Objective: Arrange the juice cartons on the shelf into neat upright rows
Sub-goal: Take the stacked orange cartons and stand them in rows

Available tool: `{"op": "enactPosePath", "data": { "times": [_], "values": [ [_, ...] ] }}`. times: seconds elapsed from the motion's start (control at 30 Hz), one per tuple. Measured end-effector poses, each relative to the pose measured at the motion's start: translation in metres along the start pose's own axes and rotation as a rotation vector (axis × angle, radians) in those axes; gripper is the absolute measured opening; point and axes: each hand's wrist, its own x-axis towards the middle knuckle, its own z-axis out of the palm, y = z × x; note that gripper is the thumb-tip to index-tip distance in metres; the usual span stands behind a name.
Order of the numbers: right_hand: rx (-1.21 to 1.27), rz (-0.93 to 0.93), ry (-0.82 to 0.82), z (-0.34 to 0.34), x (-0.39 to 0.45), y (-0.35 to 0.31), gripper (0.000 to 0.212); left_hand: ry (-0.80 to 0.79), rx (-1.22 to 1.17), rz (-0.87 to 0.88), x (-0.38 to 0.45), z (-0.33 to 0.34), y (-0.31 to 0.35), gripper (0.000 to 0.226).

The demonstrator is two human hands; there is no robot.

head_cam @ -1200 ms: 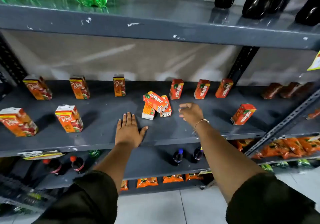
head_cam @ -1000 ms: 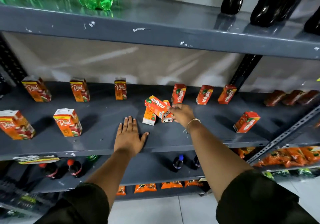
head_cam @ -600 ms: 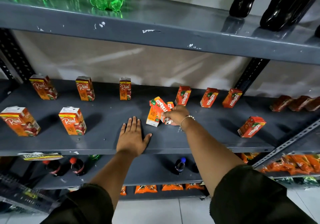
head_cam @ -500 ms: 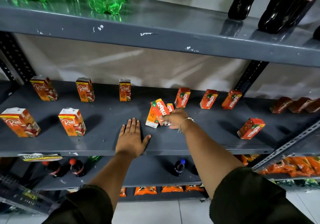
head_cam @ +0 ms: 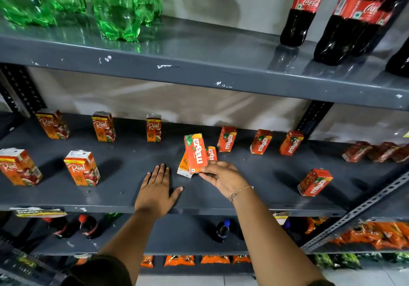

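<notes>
Grey painted metal shelving is filling the head view, its front edges chipped to white in spots, with a pale wall showing behind. On the middle shelf (head_cam: 124,170) boxy paper cartons are standing in loose rows: five Real cartons (head_cam: 82,168) on the left side, three Maaza cartons (head_cam: 227,139) along the back on the right side, and one lone Maaza carton (head_cam: 315,182) sitting tilted, well apart from them toward the front. Glossy green plastic bottles (head_cam: 124,6) and dark cola bottles (head_cam: 303,8) are occupying the shelf above (their bases only partly in frame).

Near the middle, the right hand (head_cam: 223,178) is pinching the lower corner of an orange Maaza carton (head_cam: 196,152), fingers and thumb clamped on it, and the carton is leaning left, nearly upright. Just behind it, touching, two more small cartons (head_cam: 212,153) are peeking out, one to its lower left and one to its right. A thin chain bracelet (head_cam: 240,193) is circling that wrist.

The left hand (head_cam: 157,191) is lying flat on the shelf, fingers together and thumb spread, holding nothing, just beside the gripped carton's lower end.
</notes>
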Motion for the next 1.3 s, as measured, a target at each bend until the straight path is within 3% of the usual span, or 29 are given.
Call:
{"op": "enactPosePath", "data": {
  "times": [0.27,0.43,0.63,0.73,0.83,1.07,1.3],
  "values": [
    [-0.015,-0.129,-0.081,-0.008,-0.01,-0.018,0.017,-0.001,-0.015,-0.018,0.0,0.0,0.001,0.093],
    [-0.059,-0.111,-0.071,-0.025,-0.012,-0.011,0.022,0.01,-0.009,-0.022,0.0,0.001,0.002,0.095],
    [-0.06,-0.173,0.203,-0.109,-0.026,0.011,0.028,0.043,0.033,0.022,0.003,-0.003,0.011,0.101],
    [-0.311,-0.234,0.344,-0.152,-0.032,0.0,0.029,0.073,-0.073,-0.031,0.006,-0.002,0.018,0.108],
    [-0.489,-0.261,0.378,-0.183,-0.032,-0.002,0.031,0.109,-0.159,-0.117,0.005,0.002,0.016,0.109],
    [-0.648,-0.24,0.392,-0.204,-0.029,0.003,0.043,0.125,-0.129,-0.103,0.005,0.004,0.015,0.099],
    [-0.744,-0.201,0.425,-0.206,-0.031,-0.005,0.029,0.135,-0.111,-0.119,0.006,0.004,0.015,0.099]
  ]
}}
